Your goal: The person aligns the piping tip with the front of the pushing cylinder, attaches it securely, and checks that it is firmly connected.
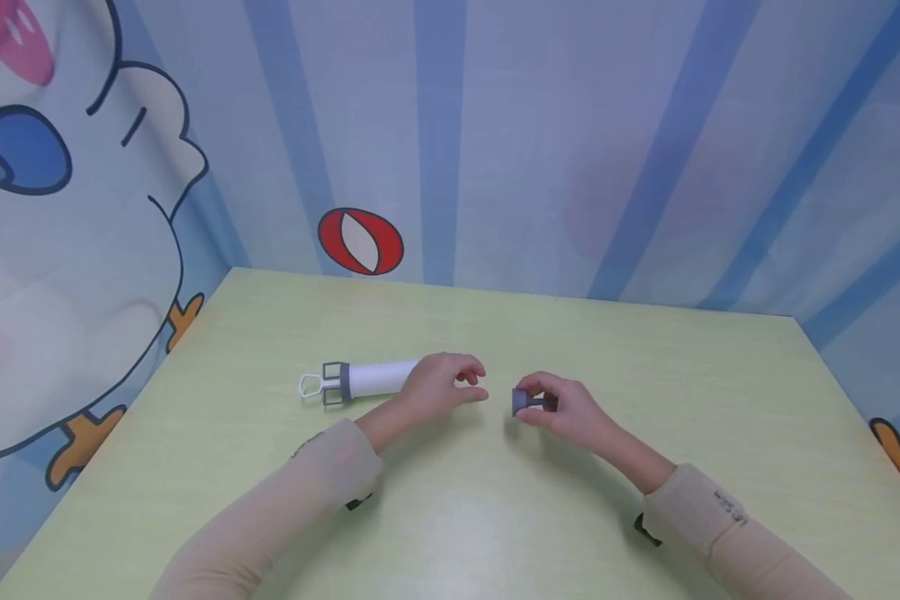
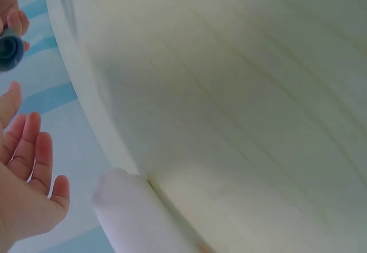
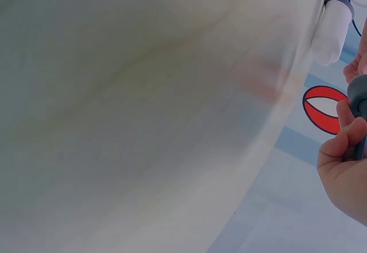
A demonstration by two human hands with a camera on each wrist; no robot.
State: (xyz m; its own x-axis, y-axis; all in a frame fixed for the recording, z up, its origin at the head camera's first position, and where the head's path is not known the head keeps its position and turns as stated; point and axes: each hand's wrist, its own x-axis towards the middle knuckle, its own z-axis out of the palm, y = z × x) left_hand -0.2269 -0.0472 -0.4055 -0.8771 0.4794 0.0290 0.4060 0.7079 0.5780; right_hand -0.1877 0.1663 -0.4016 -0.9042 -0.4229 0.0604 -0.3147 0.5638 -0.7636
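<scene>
My right hand pinches a small dark grey piece, a wide round cup on a narrow stem, above the table. Its round end faces left and looks hollow in the left wrist view. Opposite it, my left hand holds nothing, its fingers loosely bent and the thumb apart. A white tube lies on the table behind the left hand, which covers its right end. The tube's left end carries a grey collar with square loops and a white ring handle.
The pale green table meets a striped blue backdrop along its far edge. A red and white ball is printed on that backdrop, and large cartoon figures flank both sides. Dark devices sit under both sleeve cuffs.
</scene>
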